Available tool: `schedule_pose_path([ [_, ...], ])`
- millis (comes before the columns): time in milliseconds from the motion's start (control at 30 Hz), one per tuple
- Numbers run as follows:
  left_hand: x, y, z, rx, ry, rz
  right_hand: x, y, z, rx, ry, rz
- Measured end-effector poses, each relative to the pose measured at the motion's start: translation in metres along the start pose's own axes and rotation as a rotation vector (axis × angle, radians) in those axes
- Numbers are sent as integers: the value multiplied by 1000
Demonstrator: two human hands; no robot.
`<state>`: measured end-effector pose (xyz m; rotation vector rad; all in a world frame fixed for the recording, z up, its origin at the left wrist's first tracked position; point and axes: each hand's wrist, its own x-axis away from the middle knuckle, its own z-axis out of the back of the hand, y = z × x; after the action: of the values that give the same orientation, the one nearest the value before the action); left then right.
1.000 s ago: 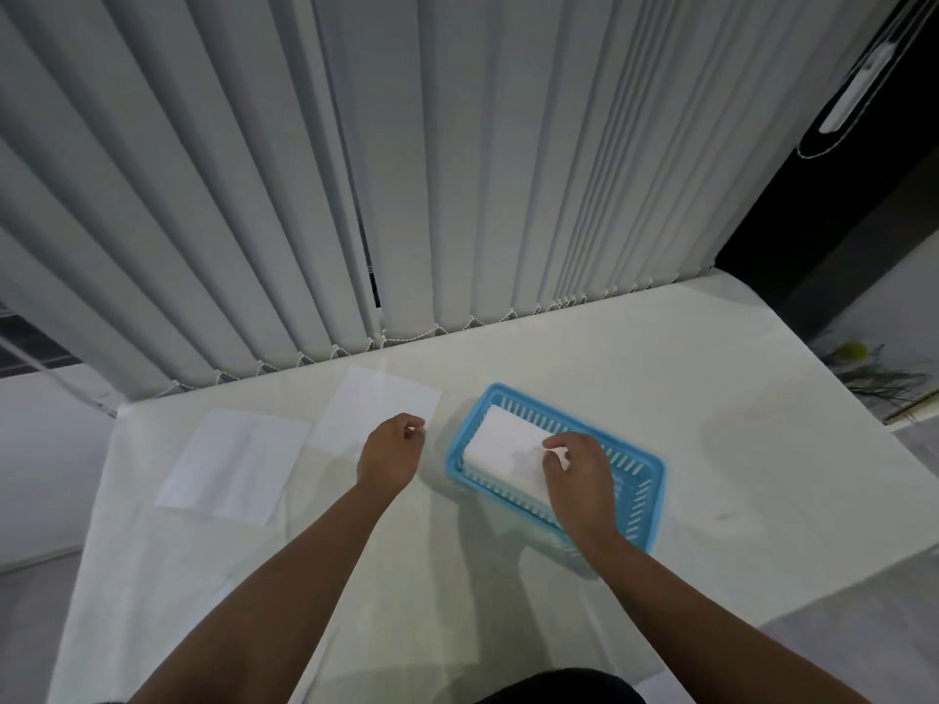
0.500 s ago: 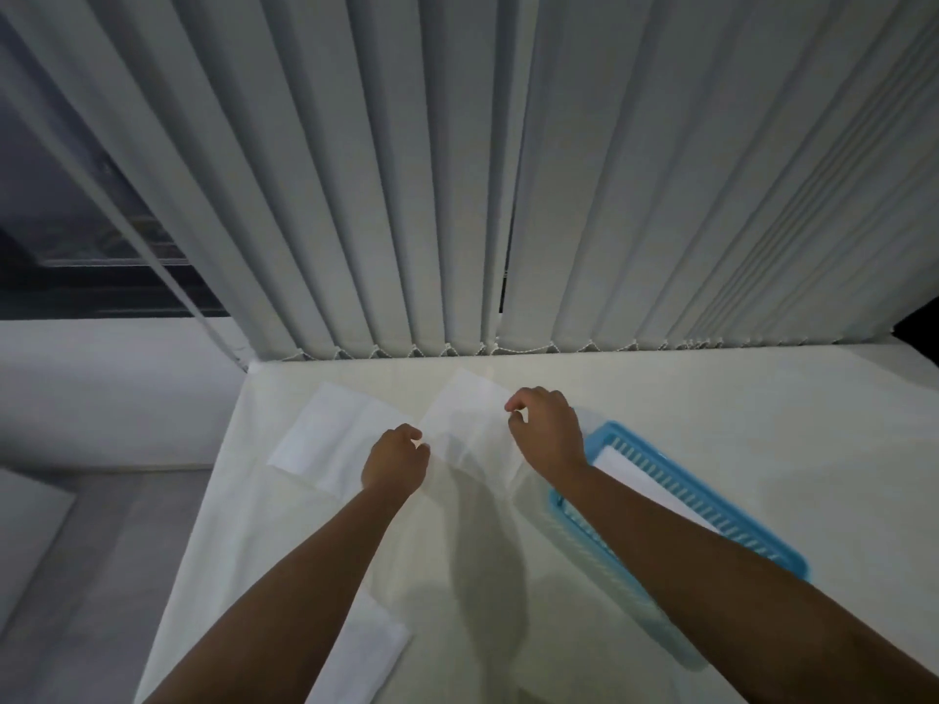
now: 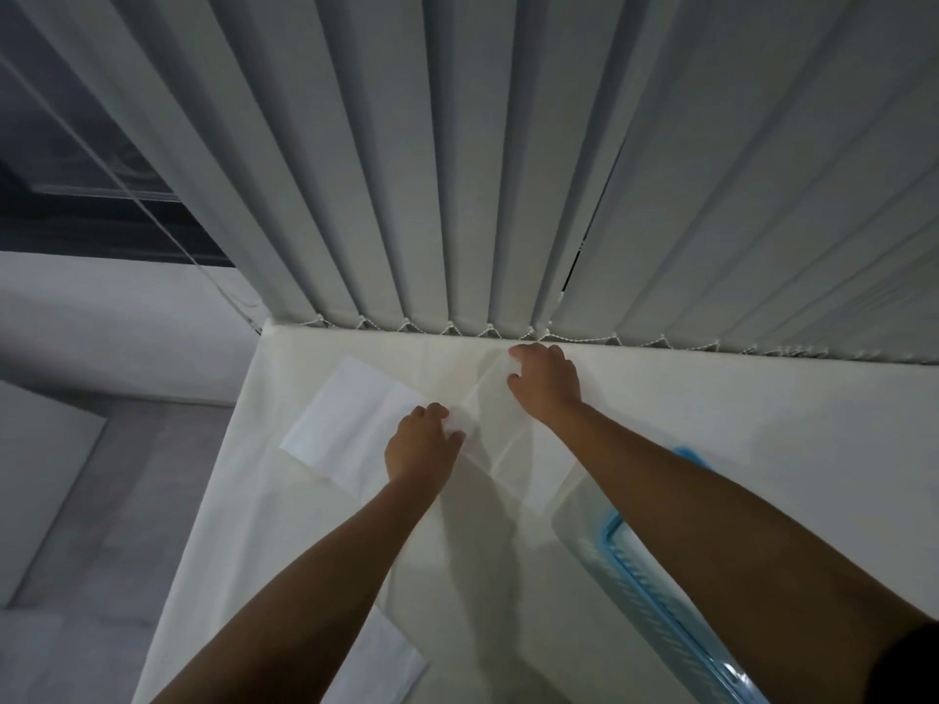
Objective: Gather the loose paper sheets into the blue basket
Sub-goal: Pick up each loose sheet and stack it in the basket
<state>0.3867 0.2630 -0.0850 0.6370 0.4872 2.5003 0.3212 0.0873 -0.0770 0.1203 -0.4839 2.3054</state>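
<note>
- Both hands on one paper sheet [image 3: 500,429]: right hand [image 3: 546,386] pinching its far corner, thumb below, fingers curled over the edge; left hand [image 3: 421,447] clamped on its near-left edge, fingertips pressed to the paper.
- Held sheet: white, creased across the middle, lying slanted on the table [image 3: 711,414], far corner lifted slightly; whether the rest lies flat cannot be told.
- Second paper sheet [image 3: 350,419]: flat on the table, just left of the held sheet, near edge passing under the left hand's wrist; untouched by fingers.
- Third sheet [image 3: 378,668]: near the table's front-left edge, partly hidden under the left forearm.
- Blue basket [image 3: 655,586]: right of the held sheet, toward the table's near side, mostly covered by the right forearm; only its slatted left wall and rim visible, contents hidden.
- Table: covered in off-white cloth, back edge touching the blinds.
- Vertical blinds [image 3: 457,170]: grey slats hanging behind the table, bead chain linking the bottom ends, narrow dark gap right of centre.
- Floor: grey, left of the table.
</note>
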Motion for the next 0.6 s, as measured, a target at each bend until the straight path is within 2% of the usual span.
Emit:
schedule_pose_path([
  [300,-6,2,-6,161,-58,88,-19,0,-10,-75,-87,-21],
  [600,-9,-7,16,20,-46,-77,-3,3,0,-407,-168,-52],
])
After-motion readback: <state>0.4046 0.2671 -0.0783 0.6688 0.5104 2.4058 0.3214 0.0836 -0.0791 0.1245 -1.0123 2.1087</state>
